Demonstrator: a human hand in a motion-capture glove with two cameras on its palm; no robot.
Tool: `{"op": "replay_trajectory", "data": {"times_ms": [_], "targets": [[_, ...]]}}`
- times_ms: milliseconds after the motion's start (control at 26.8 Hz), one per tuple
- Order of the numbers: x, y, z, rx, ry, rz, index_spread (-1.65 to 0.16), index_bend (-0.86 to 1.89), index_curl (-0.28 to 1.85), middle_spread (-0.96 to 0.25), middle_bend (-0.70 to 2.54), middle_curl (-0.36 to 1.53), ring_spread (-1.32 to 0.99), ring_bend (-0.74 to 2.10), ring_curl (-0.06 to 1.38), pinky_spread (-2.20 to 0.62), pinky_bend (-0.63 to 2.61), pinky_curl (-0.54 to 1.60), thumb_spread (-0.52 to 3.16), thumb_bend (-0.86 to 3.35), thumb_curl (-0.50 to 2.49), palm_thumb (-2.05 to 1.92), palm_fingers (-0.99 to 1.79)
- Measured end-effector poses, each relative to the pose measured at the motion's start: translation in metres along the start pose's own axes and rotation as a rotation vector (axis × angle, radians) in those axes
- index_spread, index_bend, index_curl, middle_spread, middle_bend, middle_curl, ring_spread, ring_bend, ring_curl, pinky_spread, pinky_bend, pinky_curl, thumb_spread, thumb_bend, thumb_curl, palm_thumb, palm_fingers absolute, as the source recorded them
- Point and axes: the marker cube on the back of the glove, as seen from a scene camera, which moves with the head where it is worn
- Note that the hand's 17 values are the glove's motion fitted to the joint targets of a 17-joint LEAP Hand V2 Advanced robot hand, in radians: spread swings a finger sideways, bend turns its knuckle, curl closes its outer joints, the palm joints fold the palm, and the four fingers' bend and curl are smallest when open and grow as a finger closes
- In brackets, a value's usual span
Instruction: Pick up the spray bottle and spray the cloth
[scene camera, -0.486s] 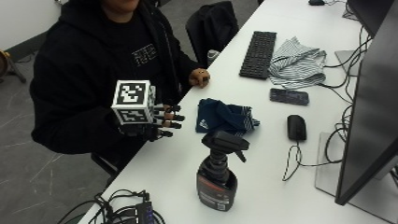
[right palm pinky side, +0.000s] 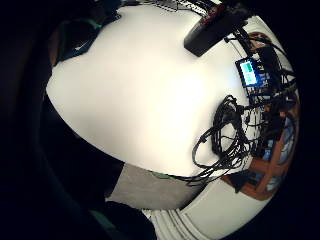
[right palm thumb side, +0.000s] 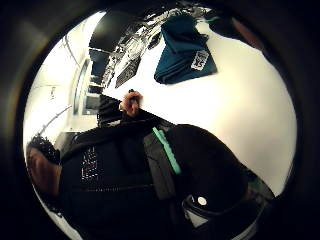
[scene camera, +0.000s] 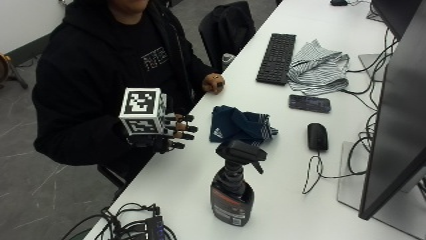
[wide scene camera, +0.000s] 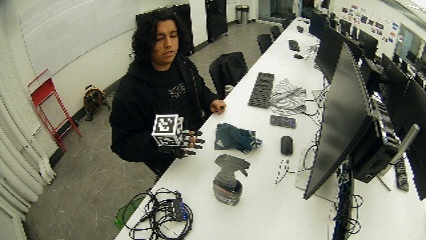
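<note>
Since the earlier frame nothing has shifted noticeably: the gloved right hand (scene camera: 166, 132) remains at the table's (scene camera: 200, 185) near long edge, in front of the person's torso, and the spray bottle (scene camera: 233, 192) and blue cloth (scene camera: 239, 125) lie where they were. The fingers (scene camera: 183, 127) appear extended and slightly apart, holding nothing, although the marker block hides much of the hand. The spray bottle stands upright near the table's middle, toward the cabled end, its trigger head pointing away from the person. The blue cloth lies crumpled close to the near edge, between the bottle and the bare left hand (scene camera: 214, 82), which rests on that edge. Step in hand: approach, before any grasp. The next move probably calls for reaching across to the bottle's neck, curling the fingers round it below the trigger, then lifting and aiming the nozzle at the cloth.
</note>
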Motion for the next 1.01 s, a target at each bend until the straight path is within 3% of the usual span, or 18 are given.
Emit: {"op": "replay_trajectory", "data": {"times_ms": [374,1009], "targets": [[0.037,0.002,-0.016,-0.035,0.067,0.070,-0.41,0.14,0.19,-0.11,0.22,0.24,-0.14,0.40,0.24,0.13,0.41,0.26,1.11,0.07,0.15,0.29,0.49],[0.177,-0.054,-0.134,0.064,0.080,0.309,-0.39,0.10,0.20,-0.15,0.28,0.33,-0.19,0.49,0.31,0.06,0.38,0.30,1.21,0.05,0.22,0.41,0.67]]}}
